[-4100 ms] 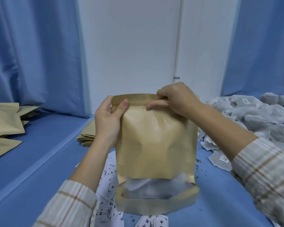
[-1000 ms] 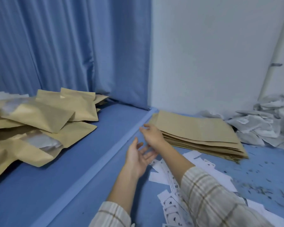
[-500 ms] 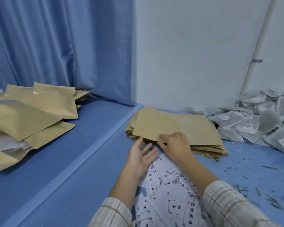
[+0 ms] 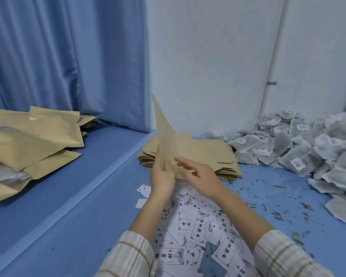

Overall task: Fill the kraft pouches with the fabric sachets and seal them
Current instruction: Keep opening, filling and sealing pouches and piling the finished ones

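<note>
Empty kraft pouch [image 4: 167,134], one, flat and motion-blurred, standing nearly on end with a corner pointing up; its lower edge sits between the two hands. Left hand [image 4: 161,176], fingers curled onto the pouch's lower edge and holding it. Right hand [image 4: 200,174], just beside the left, fingers straight and loosely spread, lying against the pouch's lower right part; whether it presses the paper cannot be told through the blur. Stack of flat empty pouches [image 4: 210,154], directly beyond both hands, lying on the blue worktop [image 4: 84,216]; the raised pouch stands over its near-left corner. Heap of grey-white fabric sachets [image 4: 300,148] with small white labels, beyond and to the right of the right hand, running on to the far right edge of view. Pile of filled pouches [image 4: 28,144], well to the left of the left hand, lying overlapped on the worktop's raised left section; a pale window shows on one. Loose printed paper labels [image 4: 196,226], black on white, scattered under and between the forearms, nearer than the hands. Dry herb crumbs [image 4: 276,200], strewn on the worktop to the right of the right forearm. Plaid sleeves [image 4: 132,254] on both arms. Blue curtain [image 4: 64,56] behind the filled pile.
</note>
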Demonstrator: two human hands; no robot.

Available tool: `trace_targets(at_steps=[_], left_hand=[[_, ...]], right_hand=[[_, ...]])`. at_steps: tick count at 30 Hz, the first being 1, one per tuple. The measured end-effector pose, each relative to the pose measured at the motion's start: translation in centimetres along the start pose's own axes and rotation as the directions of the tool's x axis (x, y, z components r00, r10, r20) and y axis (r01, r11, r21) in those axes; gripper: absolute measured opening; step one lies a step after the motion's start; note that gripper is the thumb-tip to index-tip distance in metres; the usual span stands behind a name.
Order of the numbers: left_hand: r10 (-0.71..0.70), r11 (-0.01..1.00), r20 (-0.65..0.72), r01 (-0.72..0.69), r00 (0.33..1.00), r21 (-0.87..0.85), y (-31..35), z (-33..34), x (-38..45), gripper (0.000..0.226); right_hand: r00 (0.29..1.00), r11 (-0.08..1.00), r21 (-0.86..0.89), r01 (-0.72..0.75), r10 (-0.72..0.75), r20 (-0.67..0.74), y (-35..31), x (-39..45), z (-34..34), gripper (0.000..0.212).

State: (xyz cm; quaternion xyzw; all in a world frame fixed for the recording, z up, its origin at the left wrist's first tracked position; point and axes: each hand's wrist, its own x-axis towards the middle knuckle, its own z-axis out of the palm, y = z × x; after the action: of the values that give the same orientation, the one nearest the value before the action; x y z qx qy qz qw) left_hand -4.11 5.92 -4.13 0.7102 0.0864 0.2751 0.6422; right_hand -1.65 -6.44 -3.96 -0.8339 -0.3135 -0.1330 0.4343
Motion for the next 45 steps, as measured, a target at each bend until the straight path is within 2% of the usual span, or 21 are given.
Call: trace_targets(at_steps=[1,3,5,7,9,11,13,15,16,17,18,19,22,24,26,28,31,34,38,42,45], left_hand=[[0.163,0.984,0.043,-0.165,0.986,0.061,0.9,-0.1,-0.8,0.046],[0.386,0.909,0.097,-0.396,0.918,0.129,2.4,0.1,-2.0,0.056],[0.523,0.806,0.17,-0.549,0.835,0.22,3.6,0.3,-3.1,0.056],[0.565,0.69,0.3,-0.64,0.768,0.338,4.2,1.0,-4.4,0.05],[0.631,0.47,0.344,-0.696,0.695,0.543,4.8,1.7,-5.8,0.062],[0.773,0.229,0.355,-0.753,0.526,0.617,4.7,2.6,-7.0,0.055],[0.805,0.096,0.412,-0.779,0.427,0.619,4.7,3.6,-8.7,0.045],[0.683,0.037,0.574,-0.807,0.451,0.59,4.3,4.4,-10.7,0.052],[0.552,0.011,0.674,-0.813,0.49,0.582,3.9,4.8,-11.5,0.065],[0.362,0.036,0.756,-0.819,0.545,0.573,3.3,5.2,-12.2,0.084],[0.155,0.117,0.801,-0.816,0.578,0.566,2.8,5.3,-12.8,0.101],[0.006,0.205,0.82,-0.804,0.572,0.559,2.5,5.6,-13.3,0.111],[-0.167,0.473,0.827,-0.692,0.537,0.545,2.4,6.7,-14.1,0.103],[-0.119,0.582,0.797,-0.609,0.592,0.539,2.6,7.6,-14.1,0.072],[0.024,0.611,0.754,-0.606,0.657,0.509,2.5,8.7,-14.1,0.036],[0.115,0.711,0.679,-0.537,0.726,0.454,2.2,9.8,-14.5,0.011],[0.019,0.916,0.541,-0.232,0.841,0.328,2.3,11.2,-15.3,0.028],[-0.049,0.973,0.425,-0.052,0.904,0.224,1.8,12.2,-15.1,0.025],[-0.055,0.983,0.283,0.002,0.957,0.182,1.3,12.5,-14.4,0.021],[-0.096,0.992,0.281,0.067,0.955,0.111,1.2,12.6,-13.9,0.022],[-0.069,0.989,0.277,0.029,0.958,0.147,1.2,12.6,-13.6,0.033]], right_hand=[[0.995,0.969,0.232,-0.088,0.094,-0.015,-1.3,-0.1,-0.9,0.032],[0.972,0.739,0.66,-0.132,0.226,-0.059,-4.1,-0.5,-2.9,0.033],[0.963,0.552,0.83,-0.078,0.258,-0.081,-6.0,-1.4,-5.1,0.045],[0.957,0.54,0.841,-0.028,0.258,-0.134,-7.1,-2.9,-7.1,0.04],[0.928,0.609,0.793,0.007,0.292,-0.233,-7.0,-4.6,-8.5,0.021],[0.861,0.629,0.778,0.011,0.389,-0.327,-5.9,-6.2,-9.4,0.013],[0.813,0.58,0.815,-0.008,0.479,-0.333,-4.4,-7.8,-9.9,0.017],[0.78,0.502,0.862,-0.065,0.564,-0.27,-2.6,-9.3,-10.2,0.018],[0.763,0.467,0.877,-0.11,0.606,-0.227,-1.7,-10.1,-10.3,0.018],[0.738,0.445,0.88,-0.167,0.648,-0.188,-0.7,-10.9,-10.3,0.016],[0.71,0.429,0.875,-0.223,0.687,-0.156,0.3,-11.7,-10.3,0.014],[0.683,0.42,0.866,-0.271,0.718,-0.134,1.1,-12.4,-10.2,0.012],[0.625,0.394,0.855,-0.336,0.773,-0.11,3.1,-13.9,-10.1,0.007],[0.615,0.359,0.874,-0.329,0.783,-0.09,3.9,-14.2,-10.0,0.006],[0.622,0.321,0.896,-0.308,0.781,-0.065,4.3,-14.5,-9.8,0.006],[0.633,0.293,0.909,-0.296,0.773,-0.043,4.5,-14.7,-9.7,0.008],[0.679,0.299,0.914,-0.274,0.734,-0.037,4.6,-15.0,-9.7,0.008],[0.718,0.341,0.902,-0.264,0.694,-0.052,4.3,-15.1,-9.7,0.011],[0.744,0.404,0.859,-0.315,0.666,-0.041,4.2,-14.9,-9.3,0.007],[0.759,0.439,0.827,-0.352,0.651,-0.023,4.6,-14.7,-9.0,0.004],[0.768,0.395,0.865,-0.309,0.64,-0.018,5.0,-14.9,-8.9,0.016]])
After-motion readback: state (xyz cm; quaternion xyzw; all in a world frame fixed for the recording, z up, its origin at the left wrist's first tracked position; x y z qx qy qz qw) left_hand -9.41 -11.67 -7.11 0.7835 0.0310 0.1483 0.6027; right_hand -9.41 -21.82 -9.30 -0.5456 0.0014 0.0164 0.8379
